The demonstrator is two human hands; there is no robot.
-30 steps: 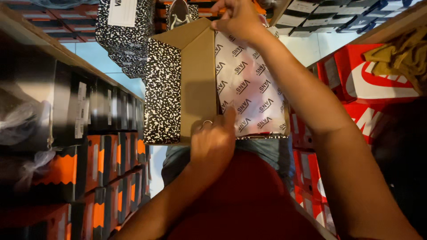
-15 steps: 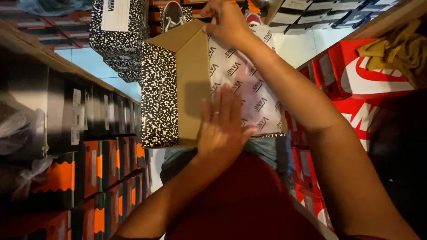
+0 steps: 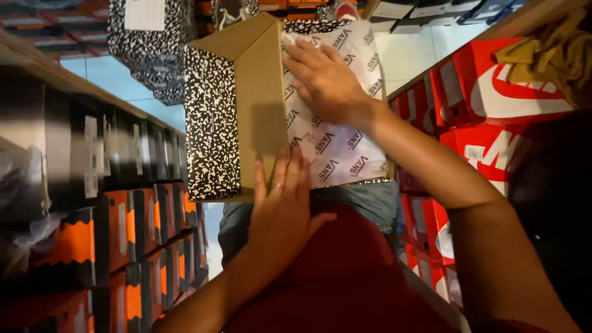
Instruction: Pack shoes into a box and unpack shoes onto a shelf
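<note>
Both forearms are bare and sleeveless, the left hand (image 3: 285, 206) wears a thin ring on one finger, and below the shoebox (image 3: 246, 111) show a dark red top (image 3: 345, 277) and blue jeans (image 3: 364, 200).

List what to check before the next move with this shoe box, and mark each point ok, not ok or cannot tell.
1. Box lid open: ok, the speckled lid stands up beside the box.
2. Tissue paper covers the inside: ok, the printed sheet is spread across it.
3. Right hand on the paper: ok, lying flat on it.
4. Left hand steadies the box: ok, fingers at the near edge.
5. Shoes inside: cannot tell, hidden by the paper.
6. Box supported: ok, it rests on the lap.
</note>
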